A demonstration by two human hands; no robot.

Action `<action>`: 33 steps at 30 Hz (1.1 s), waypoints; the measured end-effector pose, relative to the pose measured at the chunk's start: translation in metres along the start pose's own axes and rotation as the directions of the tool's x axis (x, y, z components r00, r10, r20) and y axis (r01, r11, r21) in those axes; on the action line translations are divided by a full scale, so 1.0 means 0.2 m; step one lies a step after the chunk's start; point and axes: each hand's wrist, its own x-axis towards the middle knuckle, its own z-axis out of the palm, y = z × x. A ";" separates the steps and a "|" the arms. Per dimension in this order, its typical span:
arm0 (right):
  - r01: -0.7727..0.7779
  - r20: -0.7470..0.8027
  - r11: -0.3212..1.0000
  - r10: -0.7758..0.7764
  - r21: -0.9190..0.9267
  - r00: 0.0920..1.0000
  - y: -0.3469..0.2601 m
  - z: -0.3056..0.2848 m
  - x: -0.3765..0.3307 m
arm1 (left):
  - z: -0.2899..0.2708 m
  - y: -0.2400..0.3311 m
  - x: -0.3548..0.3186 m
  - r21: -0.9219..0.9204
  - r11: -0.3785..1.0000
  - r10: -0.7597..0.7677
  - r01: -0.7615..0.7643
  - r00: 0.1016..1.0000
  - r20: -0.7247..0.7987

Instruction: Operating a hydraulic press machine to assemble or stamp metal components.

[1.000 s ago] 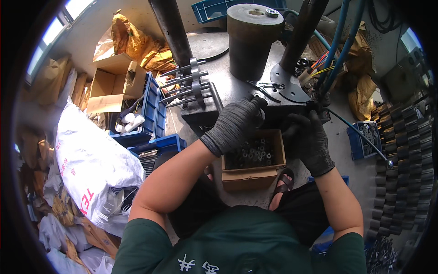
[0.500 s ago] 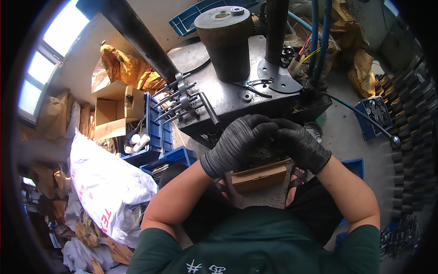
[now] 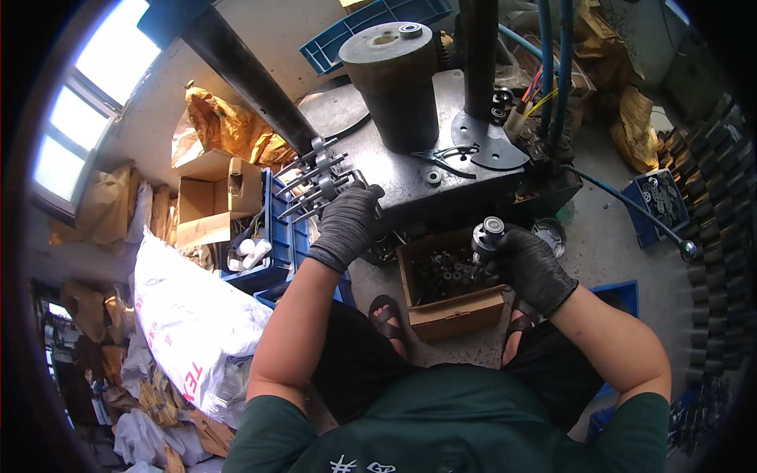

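Observation:
My left hand (image 3: 347,226), in a dark grey glove, is closed around the black handle (image 3: 359,178) at the front left of the metal machine table. Beside it is a steel fixture (image 3: 325,175) with several rods pointing left. My gloved right hand (image 3: 538,268) holds a small round metal part (image 3: 490,233) with a bearing-like ring on top; its lower end is partly hidden by the fingers. That part is above the right side of an open cardboard box (image 3: 456,317), which contains many small dark metal parts.
A thick steel cylinder (image 3: 390,87) stands on the machine table (image 3: 386,175), with a bearing (image 3: 433,179) and curved plates (image 3: 498,152) nearby. A lever with a ball end (image 3: 688,251) reaches out at right. Blue crates (image 3: 277,229) and a white sack (image 3: 197,315) stand at left.
My hands, together over the box before, have moved apart. The left has gone to the handle; the right now shows the metal part in its fingers. The view has shifted slightly.

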 end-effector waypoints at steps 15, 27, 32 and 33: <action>0.055 0.002 0.998 -0.055 0.020 0.998 -0.03 -0.02 -0.12 | 0.11 0.11 -0.02 -0.289 0.953 0.140 -0.093 0.980 0.145; 0.043 -0.106 0.999 -0.045 -0.024 0.993 -0.05 -0.02 -0.17 | 0.21 0.12 0.21 -0.426 0.905 0.046 -0.006 0.996 0.082; 0.064 -0.103 0.997 -0.069 -0.045 0.992 -0.05 -0.08 -0.15 | 0.22 0.10 0.21 -0.345 0.931 0.121 -0.120 0.992 -0.019; 0.060 -0.090 0.996 -0.065 -0.061 0.994 -0.06 -0.09 -0.14 | 0.22 0.10 0.21 -0.358 0.923 0.149 -0.137 0.989 0.005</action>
